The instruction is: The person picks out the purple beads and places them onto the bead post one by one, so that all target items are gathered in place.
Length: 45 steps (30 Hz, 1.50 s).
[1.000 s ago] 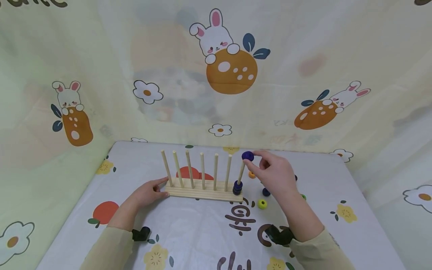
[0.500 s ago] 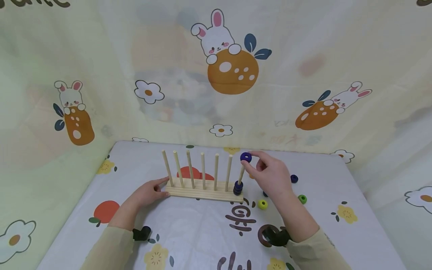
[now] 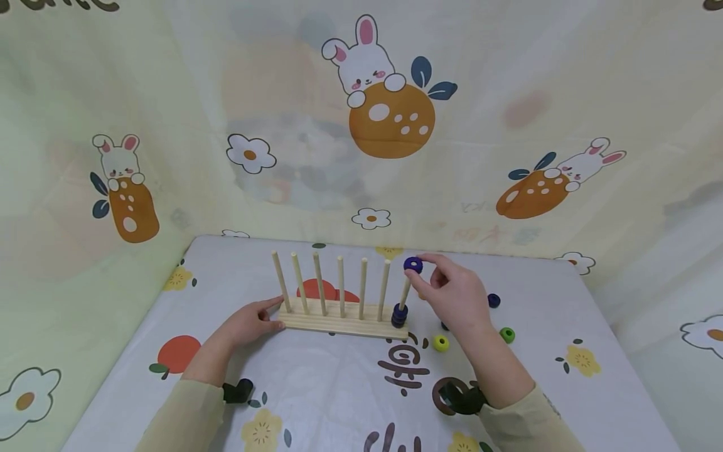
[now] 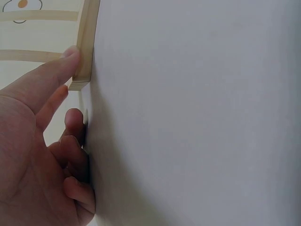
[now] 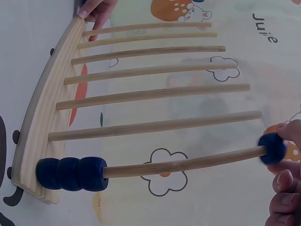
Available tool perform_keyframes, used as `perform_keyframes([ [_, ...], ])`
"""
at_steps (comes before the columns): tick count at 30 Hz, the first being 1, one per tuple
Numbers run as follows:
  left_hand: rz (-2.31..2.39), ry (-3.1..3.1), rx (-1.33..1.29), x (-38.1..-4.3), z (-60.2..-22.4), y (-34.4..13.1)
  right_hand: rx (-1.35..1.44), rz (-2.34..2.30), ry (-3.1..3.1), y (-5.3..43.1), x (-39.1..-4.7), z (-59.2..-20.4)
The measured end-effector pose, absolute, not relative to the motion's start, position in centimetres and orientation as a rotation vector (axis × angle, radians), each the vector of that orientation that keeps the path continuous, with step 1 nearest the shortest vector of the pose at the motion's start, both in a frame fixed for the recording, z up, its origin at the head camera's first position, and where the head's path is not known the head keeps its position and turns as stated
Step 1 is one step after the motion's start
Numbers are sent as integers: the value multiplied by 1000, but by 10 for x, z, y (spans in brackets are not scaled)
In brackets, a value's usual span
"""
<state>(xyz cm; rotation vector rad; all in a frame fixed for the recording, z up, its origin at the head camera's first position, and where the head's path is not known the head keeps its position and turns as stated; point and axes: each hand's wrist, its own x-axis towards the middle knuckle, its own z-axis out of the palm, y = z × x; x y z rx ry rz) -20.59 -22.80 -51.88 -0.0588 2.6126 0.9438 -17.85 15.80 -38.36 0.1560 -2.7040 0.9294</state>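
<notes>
On the table (image 3: 316,383), the rack (image 3: 344,326) stands between both hands' fingers: the left hand (image 3: 245,325) pinches one end with thumb and forefinger, its other fingers loosely curled. The right hand (image 3: 456,292) pinches a blue bead at the tip of the rightmost peg (image 5: 183,165), whether threaded I cannot tell, with three stacked beads (image 5: 71,173) below those fingers. Farther right of them lie a dark bead (image 3: 494,301) and a green bead (image 3: 507,335); nearer the person, a yellow bead (image 3: 441,343).
</notes>
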Motion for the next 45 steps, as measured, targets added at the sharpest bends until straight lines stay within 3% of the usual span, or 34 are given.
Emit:
perform_keyframes([
  [25,953,2611,-58,-203,-515,-228,137,948,-2714,164,-178,-384],
  [45,959,2607,-63,-203,-514,-226,79,802,-2835,199,-174,-409],
])
